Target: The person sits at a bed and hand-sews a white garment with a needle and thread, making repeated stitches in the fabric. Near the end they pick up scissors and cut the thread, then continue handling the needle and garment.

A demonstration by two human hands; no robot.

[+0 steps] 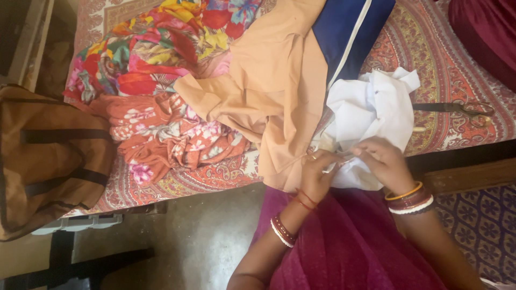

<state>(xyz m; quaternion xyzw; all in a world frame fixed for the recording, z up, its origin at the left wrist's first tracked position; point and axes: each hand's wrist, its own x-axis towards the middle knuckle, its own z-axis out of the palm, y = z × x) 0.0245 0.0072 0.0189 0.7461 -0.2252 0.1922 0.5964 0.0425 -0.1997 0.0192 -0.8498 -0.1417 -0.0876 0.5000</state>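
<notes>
My left hand [317, 174] and my right hand [382, 161] meet at the near edge of a crumpled white cloth [371, 107], both pinching its hem between the fingertips. The cloth lies on the patterned bedspread [451, 70], partly over a peach-orange fabric [274, 86]. A blue fabric with a white stripe [349, 32] lies behind the white cloth. Bangles ring both wrists, and magenta fabric [349, 241] covers my lap.
A heap of floral cloths [161, 70] fills the bed's left part. Scissors [457, 108] rest on the bedspread to the right. A brown bag [48, 156] stands at the left, with bare floor [204, 236] below it. A dark red cushion [486, 27] sits top right.
</notes>
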